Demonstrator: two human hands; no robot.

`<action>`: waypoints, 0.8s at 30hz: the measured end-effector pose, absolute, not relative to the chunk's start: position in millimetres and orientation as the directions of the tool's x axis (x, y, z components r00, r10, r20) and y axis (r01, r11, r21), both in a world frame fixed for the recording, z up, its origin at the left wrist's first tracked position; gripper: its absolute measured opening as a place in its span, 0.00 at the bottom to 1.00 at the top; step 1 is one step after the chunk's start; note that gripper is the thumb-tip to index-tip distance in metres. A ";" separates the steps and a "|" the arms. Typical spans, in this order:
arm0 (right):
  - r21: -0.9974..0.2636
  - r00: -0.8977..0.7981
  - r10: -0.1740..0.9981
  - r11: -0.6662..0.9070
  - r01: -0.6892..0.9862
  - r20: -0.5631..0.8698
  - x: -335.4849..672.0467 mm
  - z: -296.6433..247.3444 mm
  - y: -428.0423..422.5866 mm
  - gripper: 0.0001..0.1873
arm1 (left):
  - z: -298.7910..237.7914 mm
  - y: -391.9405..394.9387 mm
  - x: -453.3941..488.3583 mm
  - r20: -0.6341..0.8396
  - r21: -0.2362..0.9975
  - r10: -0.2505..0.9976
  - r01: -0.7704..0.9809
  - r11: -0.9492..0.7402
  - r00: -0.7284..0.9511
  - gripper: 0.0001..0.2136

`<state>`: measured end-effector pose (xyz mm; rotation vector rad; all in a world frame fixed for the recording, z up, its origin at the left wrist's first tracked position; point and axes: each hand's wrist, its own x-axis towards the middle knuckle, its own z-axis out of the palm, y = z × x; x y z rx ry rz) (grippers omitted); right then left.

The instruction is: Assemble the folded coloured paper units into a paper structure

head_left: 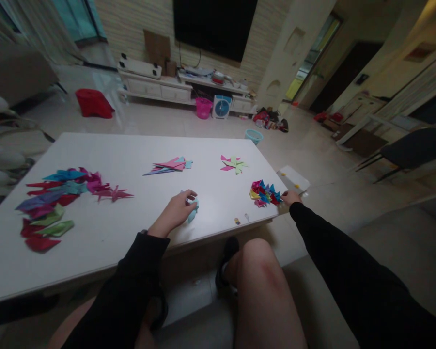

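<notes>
I note, at far left of the white tabletop [131, 150], a loose heap of purple, red, green and blue folded paper shapes [54, 203], untouched. My left hand [174, 212] lies near the front edge, fingers curled over a pale blue folded paper piece [193, 211], gripping it against the surface. Beyond sit a flat pink-and-blue paper stack [169, 166] and a pink-and-yellow-green paper cluster [233, 164]. My right hand [291, 197] touches the small multicoloured pile of folded paper units [264, 193] at the right corner; I cannot tell whether it grips one. Judgement: a unit is being selected; lifting one calls for a fine pinch that spares its neighbours.
</notes>
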<state>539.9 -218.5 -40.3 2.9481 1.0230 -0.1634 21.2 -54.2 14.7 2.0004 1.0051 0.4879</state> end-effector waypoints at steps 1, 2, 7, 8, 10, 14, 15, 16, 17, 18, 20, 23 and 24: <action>-0.019 0.780 0.618 -0.785 0.619 -0.102 539.5 -40.6 -217.8 0.12 | 14.4 -54.5 20.4 -0.016 0.811 0.793 0.472 -0.346 0.608 0.13; -0.019 0.780 0.617 -0.785 0.619 -0.099 538.9 -41.3 -216.5 0.12 | 13.9 -54.4 19.4 -0.010 0.810 0.793 0.470 -0.351 0.610 0.13; -0.005 0.801 0.594 -0.804 0.595 -0.079 534.8 -45.7 -209.6 0.10 | 10.0 -48.5 12.0 0.004 0.800 0.790 0.472 -0.371 0.613 0.12; 0.000 0.805 0.588 -0.808 0.590 -0.074 534.2 -45.7 -209.2 0.09 | 9.1 -46.7 10.7 0.004 0.795 0.789 0.476 -0.375 0.615 0.12; 0.009 0.812 0.580 -0.813 0.582 -0.067 533.2 -44.5 -209.4 0.09 | 7.6 -43.4 9.1 0.003 0.790 0.787 0.482 -0.380 0.616 0.12; 0.016 0.816 0.574 -0.817 0.576 -0.073 530.3 -41.2 -211.2 0.09 | 6.0 -40.8 10.4 0.006 0.800 0.791 0.472 -0.371 0.612 0.13; 0.015 0.814 0.575 -0.816 0.577 -0.080 529.3 -40.7 -211.8 0.08 | 5.9 -41.0 11.2 0.004 0.802 0.791 0.471 -0.368 0.612 0.13; 0.013 0.813 0.576 -0.815 0.579 -0.087 528.1 -40.1 -212.4 0.08 | 5.9 -41.3 12.1 0.002 0.801 0.791 0.473 -0.367 0.611 0.13; 0.013 0.812 0.577 -0.814 0.580 -0.091 527.1 -39.2 -212.9 0.07 | 5.9 -41.8 12.8 -0.001 0.799 0.789 0.476 -0.369 0.614 0.12; 0.012 0.811 0.577 -0.814 0.581 -0.091 526.2 -37.6 -213.3 0.07 | 6.1 -42.2 13.3 -0.003 0.795 0.786 0.478 -0.374 0.618 0.12; 0.014 0.813 0.577 -0.815 0.579 -0.076 525.4 -31.1 -212.4 0.08 | 6.4 -42.9 13.8 -0.002 0.789 0.778 0.479 -0.385 0.628 0.12; 0.009 0.809 0.587 -0.809 0.587 -0.026 525.5 -13.2 -200.9 0.11 | 7.1 -43.3 14.5 0.009 0.789 0.775 0.471 -0.394 0.632 0.12; 0.004 0.802 0.597 -0.802 0.597 -0.009 524.7 -6.2 -193.1 0.12 | 7.3 -43.4 15.0 0.012 0.790 0.775 0.470 -0.395 0.631 0.12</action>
